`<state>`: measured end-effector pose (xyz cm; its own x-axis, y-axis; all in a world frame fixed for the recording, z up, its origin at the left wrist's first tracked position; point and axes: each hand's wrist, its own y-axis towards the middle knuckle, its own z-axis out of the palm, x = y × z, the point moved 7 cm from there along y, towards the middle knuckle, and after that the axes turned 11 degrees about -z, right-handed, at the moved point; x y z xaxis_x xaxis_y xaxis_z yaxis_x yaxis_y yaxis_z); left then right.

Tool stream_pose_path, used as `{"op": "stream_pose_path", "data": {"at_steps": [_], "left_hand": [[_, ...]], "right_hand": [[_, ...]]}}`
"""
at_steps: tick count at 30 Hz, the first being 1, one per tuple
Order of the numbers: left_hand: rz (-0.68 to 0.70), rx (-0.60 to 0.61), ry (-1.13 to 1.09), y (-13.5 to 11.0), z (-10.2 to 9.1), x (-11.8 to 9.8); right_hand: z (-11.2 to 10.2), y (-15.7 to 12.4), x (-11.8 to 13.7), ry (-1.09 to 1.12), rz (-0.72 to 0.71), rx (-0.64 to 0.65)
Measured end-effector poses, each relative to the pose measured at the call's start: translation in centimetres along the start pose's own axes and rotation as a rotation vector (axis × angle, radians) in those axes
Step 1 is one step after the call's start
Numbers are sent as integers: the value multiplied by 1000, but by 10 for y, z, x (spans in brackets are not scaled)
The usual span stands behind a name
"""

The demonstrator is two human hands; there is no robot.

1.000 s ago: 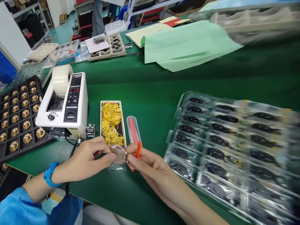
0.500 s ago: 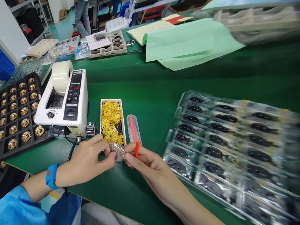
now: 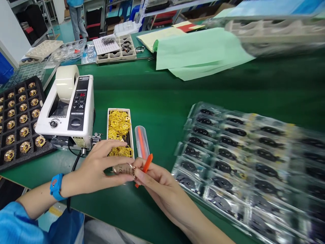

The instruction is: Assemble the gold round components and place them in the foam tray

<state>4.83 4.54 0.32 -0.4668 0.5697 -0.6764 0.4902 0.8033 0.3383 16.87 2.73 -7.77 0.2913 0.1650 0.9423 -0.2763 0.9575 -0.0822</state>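
Observation:
My left hand [image 3: 105, 164], with a blue band at its wrist, has its thumb and fingers curved around a small round metallic part [image 3: 123, 169]. The part's far side is hidden by the fingers. With thumb and forefinger, my right hand [image 3: 158, 179] pinches the right edge of this part. It also holds an orange plastic stick [image 3: 147, 163] that sticks out between its fingers. Just beyond the hands lies a white box [image 3: 131, 135] of thin yellow rings [image 3: 118, 123]. Beside it rests a clear plastic case [image 3: 142, 142] with an orange strip inside.
A white tape dispenser [image 3: 88, 101] stands at the left, its cable running to the table's front edge. Farther left lies a black foam tray [image 3: 16, 142] of gold round parts. Clear blister trays [image 3: 203, 189] with black parts cover the right. Green paper [image 3: 195, 51] lies behind.
The fingers of my left hand have opened out and straightened around the metallic part, which has turned. Both hands have stayed close together. The view has shifted slightly.

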Motion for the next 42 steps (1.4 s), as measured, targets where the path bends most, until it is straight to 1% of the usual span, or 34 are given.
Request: {"op": "stream_pose_path", "data": {"at_steps": [2, 4, 7, 10, 13, 16, 18, 21, 24, 25, 26, 27, 28, 30, 31, 32, 33, 34, 35, 37, 39, 42], "left_hand": [[-17, 38, -40, 1, 4, 2], [-5, 22, -54, 1, 5, 0], [51, -31, -42, -1, 6, -3], [91, -33, -19, -2, 10, -4], [96, 19, -13, -2, 14, -1], [112, 68, -10, -2, 16, 2], [126, 91, 39, -2, 16, 4], [204, 94, 100, -4, 12, 4], [326, 60, 30, -9, 4, -5], [338, 54, -7, -10, 3, -7], [310, 51, -47, -10, 3, -8], [230, 49, -94, -9, 3, -6], [95, 46, -156, -7, 4, 0], [-285, 38, -343, -5, 8, 20], [-482, 42, -460, -8, 12, 30], [-650, 56, -581, -11, 17, 38], [-777, 71, -697, -14, 22, 43], [-866, 88, -798, -16, 27, 46], [-925, 103, -877, -16, 30, 48], [-987, 113, -976, -16, 33, 49], [-1014, 106, -1023, -16, 35, 50], [-1015, 86, -1020, -18, 39, 50]], "right_hand": [[4, -2, -3, 29, 39, 23], [8, -4, -4, 54, 74, 47], [13, -4, -2, 101, 100, 69], [17, -4, 0, 149, 99, 80], [17, -3, -3, 201, 113, 60], [15, -2, -10, 277, 152, -2], [14, -2, -14, 297, 190, -23], [14, -1, -12, 306, 217, -11], [9, 2, -4, 318, 192, -47], [8, 2, -2, 304, 183, -60], [6, 3, -1, 271, 174, -65], [5, 3, 1, 217, 161, -64], [3, 4, 3, 144, 143, -57], [-1, 5, 8, -29, 77, -57], [-4, 5, 11, -115, 34, -69], [-6, 5, 15, -190, -7, -85], [-8, 6, 17, -249, -42, -106], [-9, 6, 20, -291, -67, -127], [-10, 6, 21, -316, -86, -147], [-10, 7, 21, -337, -108, -173], [-7, 7, 18, -369, -121, -170], [-2, 8, 16, -462, -148, -159]]}}
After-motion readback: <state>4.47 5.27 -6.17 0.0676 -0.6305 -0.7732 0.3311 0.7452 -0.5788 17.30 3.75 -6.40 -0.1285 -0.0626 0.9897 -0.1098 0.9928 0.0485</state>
